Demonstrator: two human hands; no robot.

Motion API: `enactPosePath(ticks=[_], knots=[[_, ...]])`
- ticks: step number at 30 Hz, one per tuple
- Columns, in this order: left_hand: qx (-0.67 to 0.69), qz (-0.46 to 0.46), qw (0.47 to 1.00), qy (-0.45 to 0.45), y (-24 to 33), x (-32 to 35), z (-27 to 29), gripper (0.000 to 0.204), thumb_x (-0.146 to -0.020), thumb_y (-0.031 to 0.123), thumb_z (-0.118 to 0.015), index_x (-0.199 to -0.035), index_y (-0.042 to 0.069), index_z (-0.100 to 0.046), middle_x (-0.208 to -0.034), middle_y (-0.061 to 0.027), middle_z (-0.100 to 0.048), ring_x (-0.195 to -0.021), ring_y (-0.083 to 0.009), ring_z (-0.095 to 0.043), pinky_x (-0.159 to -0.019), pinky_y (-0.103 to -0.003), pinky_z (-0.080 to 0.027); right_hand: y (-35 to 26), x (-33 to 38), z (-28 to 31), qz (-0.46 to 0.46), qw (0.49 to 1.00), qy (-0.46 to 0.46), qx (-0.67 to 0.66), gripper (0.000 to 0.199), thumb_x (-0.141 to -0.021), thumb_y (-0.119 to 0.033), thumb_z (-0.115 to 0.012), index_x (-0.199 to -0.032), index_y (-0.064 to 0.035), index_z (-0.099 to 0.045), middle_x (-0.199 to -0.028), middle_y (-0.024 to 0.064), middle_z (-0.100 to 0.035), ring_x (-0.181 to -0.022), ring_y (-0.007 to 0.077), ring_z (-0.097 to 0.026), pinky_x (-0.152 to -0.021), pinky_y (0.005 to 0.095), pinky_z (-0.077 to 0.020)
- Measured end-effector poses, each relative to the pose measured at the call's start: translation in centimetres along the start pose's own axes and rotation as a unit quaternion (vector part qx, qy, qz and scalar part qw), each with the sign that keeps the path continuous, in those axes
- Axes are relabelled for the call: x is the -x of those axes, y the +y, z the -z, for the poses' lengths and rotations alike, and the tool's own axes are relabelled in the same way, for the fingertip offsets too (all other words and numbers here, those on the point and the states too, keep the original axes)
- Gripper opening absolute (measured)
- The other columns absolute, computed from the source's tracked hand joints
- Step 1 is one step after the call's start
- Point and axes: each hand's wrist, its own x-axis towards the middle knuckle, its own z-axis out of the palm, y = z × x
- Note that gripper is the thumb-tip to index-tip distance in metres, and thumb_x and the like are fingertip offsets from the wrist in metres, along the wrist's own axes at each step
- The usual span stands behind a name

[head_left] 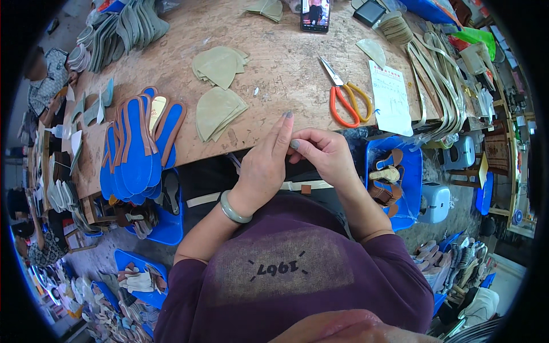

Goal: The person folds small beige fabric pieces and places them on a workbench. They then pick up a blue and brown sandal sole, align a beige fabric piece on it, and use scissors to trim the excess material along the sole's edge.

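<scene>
My left hand and my right hand meet at the near edge of the wooden table, in front of my body. The left one has its fingers stretched out, side by side; a pale green bangle circles that wrist. My right fingers are curled, thumb pressed to them, touching the left hand's side. Whatever may lie in that pinch is hidden. Below the hands a cream strip with a small brown square crosses my lap. Just beyond are two fanned stacks of beige-green rounded pieces. Scissors with red and yellow handles lie to the right.
Blue insoles with brown rims pile up at the table's left edge. A paper sheet, long strips and a phone lie right and far. Blue bins, one holding sandals, flank me. Other people sit at far left.
</scene>
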Motion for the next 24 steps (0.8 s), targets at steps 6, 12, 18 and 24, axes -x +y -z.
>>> enactPosePath(ticks=[6, 12, 18, 24], knots=[[0.148, 0.068, 0.983, -0.08, 0.8, -0.4, 1.3, 0.062, -0.089, -0.001, -0.051, -0.147, -0.001, -0.03, -0.124, -0.022, -0.057, -0.097, -0.0289, -0.066, -0.081, -0.032, -0.053, 0.8, -0.4, 0.2, 0.003, 0.997, -0.017, -0.072, 0.016, -0.093, -0.009, -0.059, -0.101, 0.0036, -0.065, -0.084, 0.0035, -0.067, -0.071, 0.0085, -0.062, -0.066, 0.022, -0.0501], [0.483, 0.178, 0.853, -0.09, -0.3, 0.4, 1.6, 0.047, -0.1, 0.012, -0.046, -0.144, -0.002, -0.037, -0.11, -0.0078, -0.063, -0.094, -0.0121, -0.06, -0.086, -0.024, -0.046, 0.9, -0.6, -0.3, 0.081, 0.995, -0.019, 0.052, 0.01, -0.09, -0.006, -0.062, -0.094, 0.0019, -0.064, -0.081, 0.0019, -0.065, -0.07, 0.0076, -0.06, -0.064, 0.0226, -0.0488], [0.564, 0.309, 0.766, 0.021, -1.0, 0.9, 0.9, 0.036, -0.105, 0.024, -0.041, -0.122, -0.003, -0.057, -0.105, -0.0059, -0.064, -0.093, -0.0095, -0.06, -0.083, -0.025, -0.049, 1.3, -0.6, -1.3, 0.105, 0.993, -0.045, 0.014, 0.01, -0.086, -0.008, -0.061, -0.091, 0.001, -0.06, -0.085, 0.0045, -0.062, -0.078, 0.0108, -0.062, -0.069, 0.0245, -0.0489], [0.589, 0.329, 0.733, 0.082, -0.9, 0.5, 0.6, 0.034, -0.104, 0.024, -0.041, -0.119, -0.001, -0.057, -0.105, -0.0109, -0.067, -0.088, -0.0157, -0.066, -0.078, -0.029, -0.053, 4.1, -1.3, -0.7, 0.104, 0.961, -0.123, -0.223, 0.022, -0.089, -0.02, -0.06, -0.096, 0.0001, -0.056, -0.094, 0.0083, -0.059, -0.09, 0.0171, -0.062, -0.078, 0.0275, -0.0495]])
